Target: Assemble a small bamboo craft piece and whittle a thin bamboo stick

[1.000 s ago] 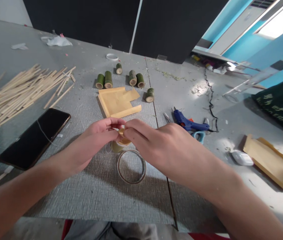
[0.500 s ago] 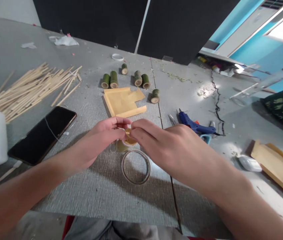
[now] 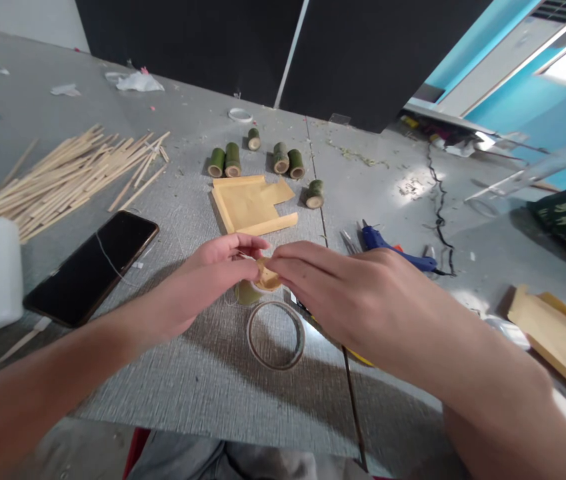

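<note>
While the left hand (image 3: 215,270) curls half-open, thumb against the tan cup (image 3: 269,279), back from the tabletop's (image 3: 163,393) near edge, the right hand's (image 3: 350,283) fingers bunch at its rim, their hold hidden; shaping seems in hand, the next move wanting light pressure.

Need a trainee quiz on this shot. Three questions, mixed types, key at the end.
1. Count: how many short cut bamboo pieces are on the table beyond the left hand and right hand?
2. True or false: the phone, screen dark, lies between the wooden sticks and the left forearm.
3. Multiple choice: which thing is closest to the fingertips of both hands?
A) the blue glue gun
B) the small tan piece
C) the white bottle or tub

Key: 1. Six. 2. True. 3. B.
</note>
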A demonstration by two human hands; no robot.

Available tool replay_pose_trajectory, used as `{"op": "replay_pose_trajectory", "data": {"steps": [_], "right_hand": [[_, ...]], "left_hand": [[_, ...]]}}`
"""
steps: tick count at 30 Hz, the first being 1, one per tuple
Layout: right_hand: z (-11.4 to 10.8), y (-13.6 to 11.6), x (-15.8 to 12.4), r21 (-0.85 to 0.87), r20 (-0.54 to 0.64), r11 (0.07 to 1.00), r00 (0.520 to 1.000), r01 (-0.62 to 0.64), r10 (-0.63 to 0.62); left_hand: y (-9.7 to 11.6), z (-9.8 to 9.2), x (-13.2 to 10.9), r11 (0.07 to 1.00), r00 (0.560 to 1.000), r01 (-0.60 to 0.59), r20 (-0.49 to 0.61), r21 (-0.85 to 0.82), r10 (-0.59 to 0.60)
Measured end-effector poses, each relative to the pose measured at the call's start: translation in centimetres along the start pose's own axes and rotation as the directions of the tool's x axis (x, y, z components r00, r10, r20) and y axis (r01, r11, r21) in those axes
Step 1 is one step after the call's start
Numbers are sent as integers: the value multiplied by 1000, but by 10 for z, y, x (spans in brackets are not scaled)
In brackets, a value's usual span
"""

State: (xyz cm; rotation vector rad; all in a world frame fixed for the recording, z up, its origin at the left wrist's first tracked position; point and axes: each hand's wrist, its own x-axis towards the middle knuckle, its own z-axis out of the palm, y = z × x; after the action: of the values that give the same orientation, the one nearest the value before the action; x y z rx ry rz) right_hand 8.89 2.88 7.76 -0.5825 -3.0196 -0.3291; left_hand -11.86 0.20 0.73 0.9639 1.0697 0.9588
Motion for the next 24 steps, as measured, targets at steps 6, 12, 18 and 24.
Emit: {"op": "replay_pose_trajectory", "data": {"steps": [6,12,18,24], "right_hand": [[3,-2,6,28,-41,999,998,-43,45],[6,-9,13,30,-79,993,990,-117,120],[8,-6,15,146,-63,972,979,-185,195],[9,0,15,217,-46,956,976,-197,212]], "left_hand": [[0,0,0,1000,1000,-11,15,-20,11],[0,2,0,1000,1000,-9,11,-8,9],[13,-18,-1,947,997,-64,-20,314,74],[28,-39,-1,851,995,33,66,525,-80]]}}
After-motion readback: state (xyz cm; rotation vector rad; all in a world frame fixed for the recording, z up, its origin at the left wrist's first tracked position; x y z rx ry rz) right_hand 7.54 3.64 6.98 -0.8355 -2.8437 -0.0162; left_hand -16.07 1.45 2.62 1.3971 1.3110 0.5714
